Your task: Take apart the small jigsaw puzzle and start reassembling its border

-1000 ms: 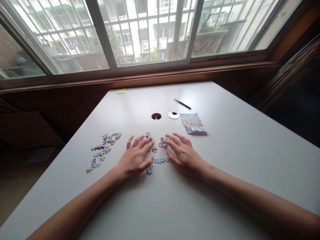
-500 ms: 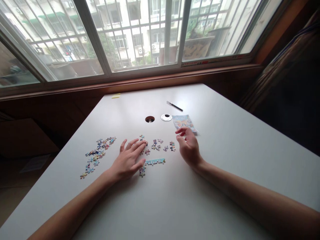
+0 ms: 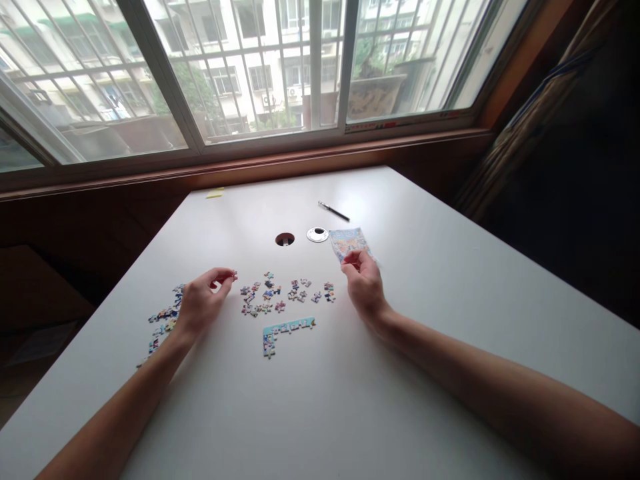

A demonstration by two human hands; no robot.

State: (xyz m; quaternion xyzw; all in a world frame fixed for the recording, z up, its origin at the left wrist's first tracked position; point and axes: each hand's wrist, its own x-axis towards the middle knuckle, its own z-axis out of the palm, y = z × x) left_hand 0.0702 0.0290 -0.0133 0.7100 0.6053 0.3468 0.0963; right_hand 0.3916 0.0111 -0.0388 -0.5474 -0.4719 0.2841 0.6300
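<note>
My left hand (image 3: 203, 303) hovers over the white table (image 3: 320, 400) with thumb and fingers pinched on a small puzzle piece (image 3: 233, 275). My right hand (image 3: 363, 283) grips the near edge of a picture card (image 3: 349, 242). Between the hands lie several loose puzzle pieces (image 3: 280, 293). Nearer to me is an L-shaped strip of joined light-blue pieces (image 3: 285, 329). A second pile of loose pieces (image 3: 163, 317) lies partly behind my left hand.
A cable hole (image 3: 285, 239) and its round cover (image 3: 317, 234) sit beyond the pieces. A black pen (image 3: 334, 211) lies farther back, a yellow sticky note (image 3: 215, 193) at the far left corner. A window runs behind the table.
My left hand lifted off the centre pieces and moved left, pinching a piece. My right hand moved away to the right and closed on the card. The camera view shifted right.
</note>
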